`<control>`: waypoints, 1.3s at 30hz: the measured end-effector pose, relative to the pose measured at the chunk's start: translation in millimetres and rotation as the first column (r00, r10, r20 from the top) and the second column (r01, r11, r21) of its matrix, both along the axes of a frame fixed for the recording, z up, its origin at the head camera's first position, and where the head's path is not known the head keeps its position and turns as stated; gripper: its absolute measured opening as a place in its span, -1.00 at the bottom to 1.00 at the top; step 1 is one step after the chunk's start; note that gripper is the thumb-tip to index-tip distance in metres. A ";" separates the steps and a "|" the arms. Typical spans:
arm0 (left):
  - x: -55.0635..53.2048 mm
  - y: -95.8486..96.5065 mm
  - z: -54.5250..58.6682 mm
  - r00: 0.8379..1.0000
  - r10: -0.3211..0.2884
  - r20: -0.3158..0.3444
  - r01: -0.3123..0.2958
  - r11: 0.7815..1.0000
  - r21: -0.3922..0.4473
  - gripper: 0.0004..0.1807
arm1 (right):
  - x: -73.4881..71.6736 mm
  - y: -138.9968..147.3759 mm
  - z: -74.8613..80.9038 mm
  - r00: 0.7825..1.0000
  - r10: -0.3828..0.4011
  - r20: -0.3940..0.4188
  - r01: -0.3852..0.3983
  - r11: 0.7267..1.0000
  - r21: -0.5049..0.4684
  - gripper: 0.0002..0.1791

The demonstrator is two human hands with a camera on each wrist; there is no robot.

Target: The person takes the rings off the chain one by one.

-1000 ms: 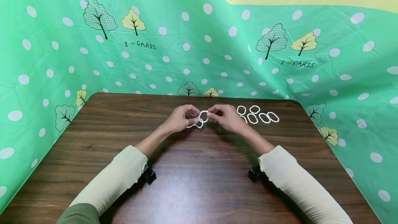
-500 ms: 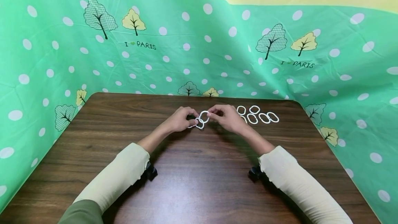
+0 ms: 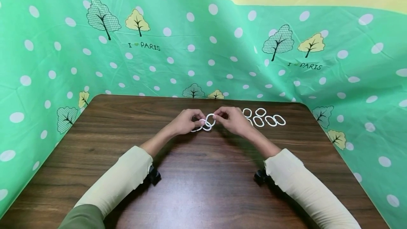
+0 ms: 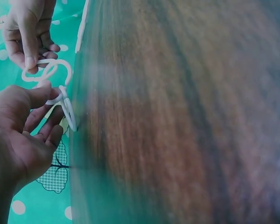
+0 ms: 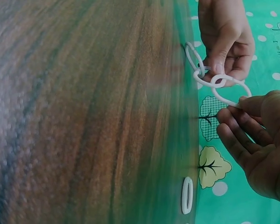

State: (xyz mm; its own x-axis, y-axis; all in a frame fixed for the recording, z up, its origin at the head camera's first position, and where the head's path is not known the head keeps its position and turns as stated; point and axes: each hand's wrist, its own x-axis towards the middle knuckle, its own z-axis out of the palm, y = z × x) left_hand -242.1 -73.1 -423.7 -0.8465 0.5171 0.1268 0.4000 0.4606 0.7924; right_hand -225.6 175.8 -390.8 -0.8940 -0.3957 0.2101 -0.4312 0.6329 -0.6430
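Observation:
In the head view, my left hand (image 3: 187, 121) and right hand (image 3: 231, 119) face each other near the table's far side, with a short chain of white oval links between them. My right hand pinches the end link (image 5: 223, 100) between thumb and fingertips. That link passes through a middle link (image 5: 203, 84), which my left hand pinches by thumb and fingers. Another link (image 5: 190, 58) hangs from the middle one, beside the left fingers. The left fingers partly hide the chain's left end in the head view.
Several loose white links (image 3: 271, 121) lie on the brown wooden table (image 3: 203, 186) just right of my right hand, one partly hidden by it. A green dotted cloth (image 3: 190, 59) hangs behind and around the table's edges.
My right hand has shifted very slightly right with the end link. The middle link shows more openly between the hands now. Loose links stay where they were.

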 end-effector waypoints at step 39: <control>13.1 11.0 5.2 0.984 0.124 -0.129 -0.117 0.991 0.060 -0.89 | 1.9 -1.1 0.4 0.996 -0.091 -0.018 0.091 0.995 0.026 -0.83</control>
